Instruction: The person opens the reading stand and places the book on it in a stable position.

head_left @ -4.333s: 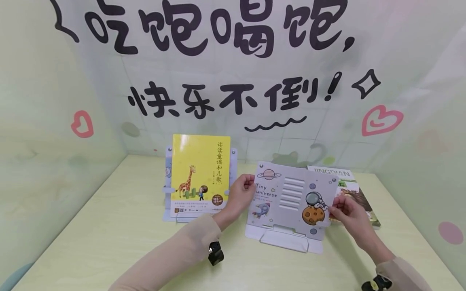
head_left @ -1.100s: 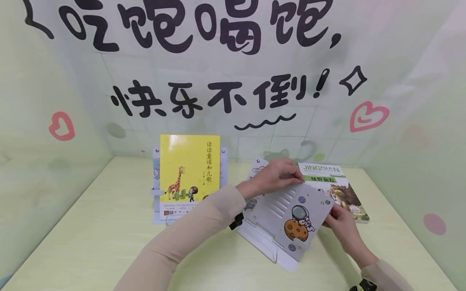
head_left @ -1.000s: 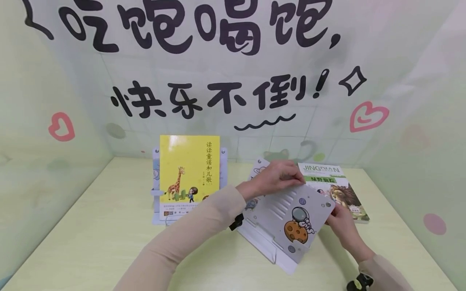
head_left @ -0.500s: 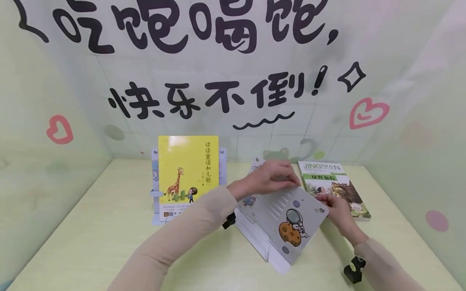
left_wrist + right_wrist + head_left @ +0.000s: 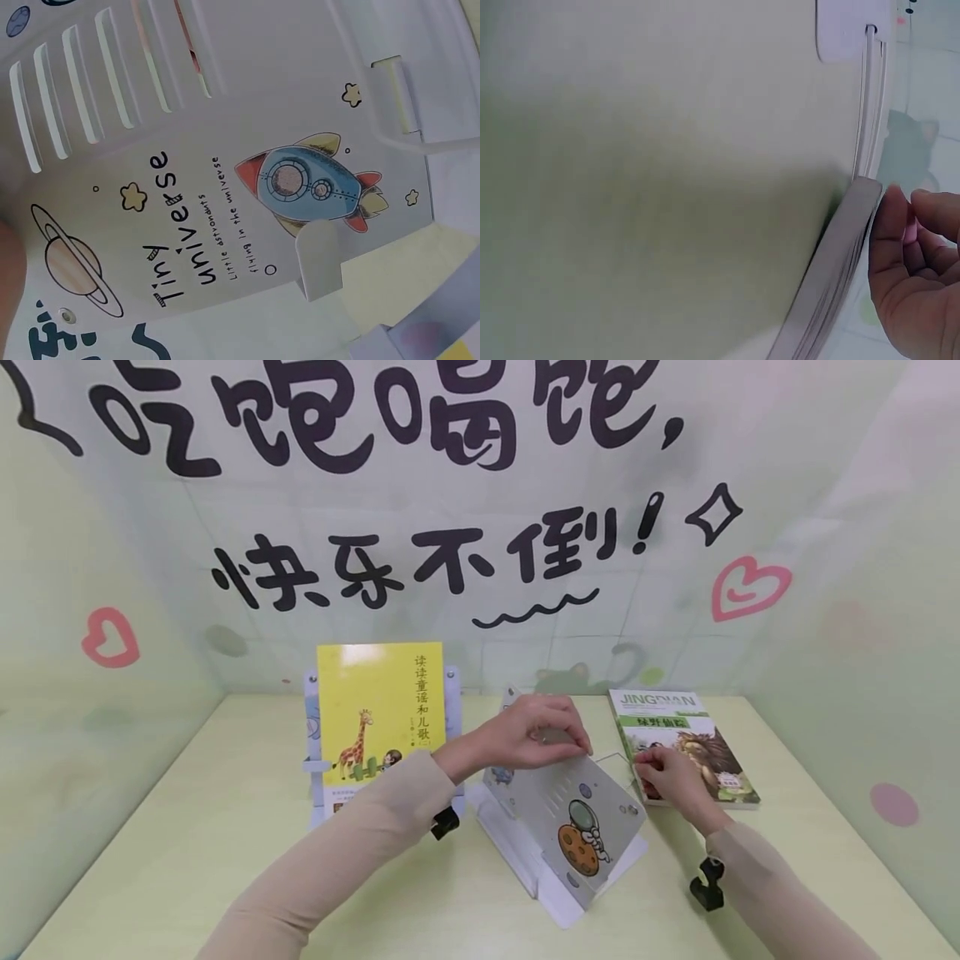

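My left hand (image 5: 528, 731) grips the upper edge of a white book stand (image 5: 551, 802) printed with an astronaut and planets. The stand is turned at an angle and leans back, and the hand hides part of its top. In the left wrist view, its rocket-printed plate (image 5: 247, 202) fills most of the frame. Behind the plate, a thin wire leg (image 5: 617, 756) sticks out. My right hand (image 5: 675, 781) is beside this wire, thumb and forefinger bent close together with nothing visible between them. In the right wrist view, the fingertips are by the corner of a book (image 5: 829, 277).
A yellow book (image 5: 382, 702) with a giraffe cover stands on another book stand (image 5: 311, 777) at the left. The lion-cover book (image 5: 652, 702) lies flat at the back right of the pale table (image 5: 187, 835). A printed curtain (image 5: 480, 652) closes off the back.
My left hand has gone from the stand's side to its top, and the stand has turned and tilted. My right hand has left the plate's edge; a wire leg now shows behind it.
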The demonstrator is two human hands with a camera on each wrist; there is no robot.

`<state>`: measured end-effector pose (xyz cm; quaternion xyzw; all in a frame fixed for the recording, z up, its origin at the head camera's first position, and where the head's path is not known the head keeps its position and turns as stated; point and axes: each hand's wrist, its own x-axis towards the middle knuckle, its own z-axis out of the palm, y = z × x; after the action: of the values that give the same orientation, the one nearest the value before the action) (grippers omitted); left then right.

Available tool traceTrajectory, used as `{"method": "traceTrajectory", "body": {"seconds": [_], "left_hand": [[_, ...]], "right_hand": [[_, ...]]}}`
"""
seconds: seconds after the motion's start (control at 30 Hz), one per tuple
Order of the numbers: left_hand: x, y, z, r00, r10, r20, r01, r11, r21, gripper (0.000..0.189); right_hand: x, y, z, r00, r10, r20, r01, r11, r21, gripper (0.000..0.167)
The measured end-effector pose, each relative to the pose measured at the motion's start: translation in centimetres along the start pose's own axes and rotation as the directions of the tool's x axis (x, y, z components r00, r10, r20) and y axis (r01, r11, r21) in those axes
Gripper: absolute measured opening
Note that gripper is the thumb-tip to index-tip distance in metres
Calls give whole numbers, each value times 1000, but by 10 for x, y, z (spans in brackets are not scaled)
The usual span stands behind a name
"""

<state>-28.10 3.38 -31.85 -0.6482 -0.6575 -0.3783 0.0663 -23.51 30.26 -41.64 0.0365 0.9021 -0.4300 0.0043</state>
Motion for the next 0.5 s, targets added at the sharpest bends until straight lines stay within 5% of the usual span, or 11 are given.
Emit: {"method": "traceTrajectory", "body": {"seconds": [0.2,0.5], "left_hand": [[-3,2,-5,998,-50,34,51,998,-47,5],[-5,0,-11,992,-102,80,110,989,-95,6]], "right_hand": [[13,-2,-3,997,-81,4,81,982,-168,16],[26,-10,2,996,-80,40,89,942,-324,11]]}}
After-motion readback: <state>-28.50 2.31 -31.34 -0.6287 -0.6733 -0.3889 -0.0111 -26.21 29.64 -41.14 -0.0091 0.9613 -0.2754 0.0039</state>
